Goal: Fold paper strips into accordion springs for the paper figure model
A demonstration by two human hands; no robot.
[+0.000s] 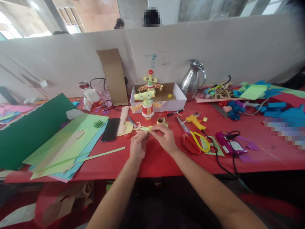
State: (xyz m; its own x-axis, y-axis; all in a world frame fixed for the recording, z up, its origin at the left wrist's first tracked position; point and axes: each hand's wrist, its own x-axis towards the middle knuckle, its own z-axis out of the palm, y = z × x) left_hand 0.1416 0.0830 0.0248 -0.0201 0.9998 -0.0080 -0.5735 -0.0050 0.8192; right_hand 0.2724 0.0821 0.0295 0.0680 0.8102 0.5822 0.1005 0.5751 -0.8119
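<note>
My left hand [138, 144] and my right hand [165, 137] meet over the red table, fingertips pinched. Between them is a small yellow-green paper piece [149, 128], mostly covered by the fingers. Just beyond stands a paper robot figure [148, 109] with a yellow head, red body and folded-paper arms. A similar figure [150, 83] with a red ball on top stands behind it, in a white box [162, 106]. A small paper roll [160, 121] lies close to my right fingers. Left of my left hand are a red cap-like disc [127, 136] and a phone [111, 129].
Right of my hands lie yellow-handled scissors [201, 142], a yellow glue gun [195, 121] and a purple box [231, 144] with a black cord. Coloured paper sheets [71, 143] and a green board [38, 133] occupy the left. A metal jug [192, 79] stands behind.
</note>
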